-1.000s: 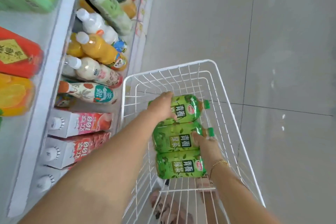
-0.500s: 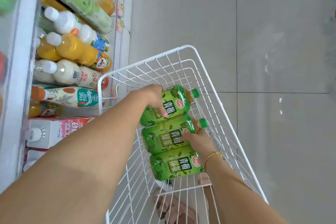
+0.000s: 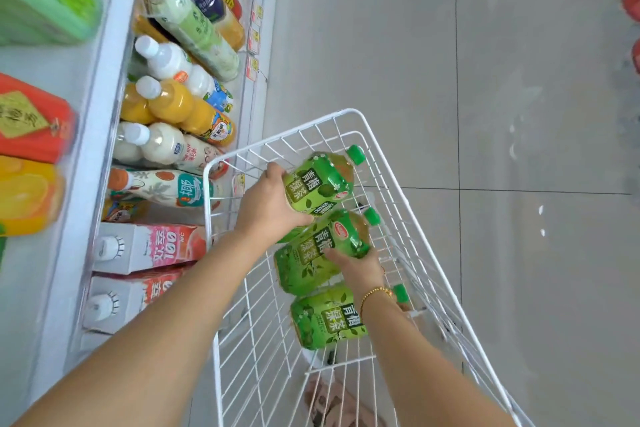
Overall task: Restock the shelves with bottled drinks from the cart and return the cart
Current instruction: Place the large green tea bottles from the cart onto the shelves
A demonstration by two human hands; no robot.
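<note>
Inside the white wire cart [image 3: 349,113], three green tea bottles lie on their sides in a row, green caps pointing to the right. The left hand [image 3: 268,204] grips the far bottle [image 3: 318,184], with its fingers curled round the base end and the thumb beneath the label. This bottle is tilted up, its cap end near the cart's far rim. Just right of and nearer than the left hand, the right hand [image 3: 358,267] holds the middle bottle [image 3: 322,250], fingers wrapped over its shoulder below the cap. The middle bottle touches the far one. A gold bracelet [image 3: 375,292] sits on the right wrist. Under that wrist lies the near bottle [image 3: 327,317], untouched by either hand, resting on the cart's wire floor. Left of the left forearm runs the shelf [image 3: 100,97] — orange, white and pale green drink bottles lie on it, and pink-and-white juice cartons [image 3: 149,246] sit closest to the elbow. Beyond both hands — and to the right of the cart — spreads grey tiled floor [image 3: 415,62].
</note>
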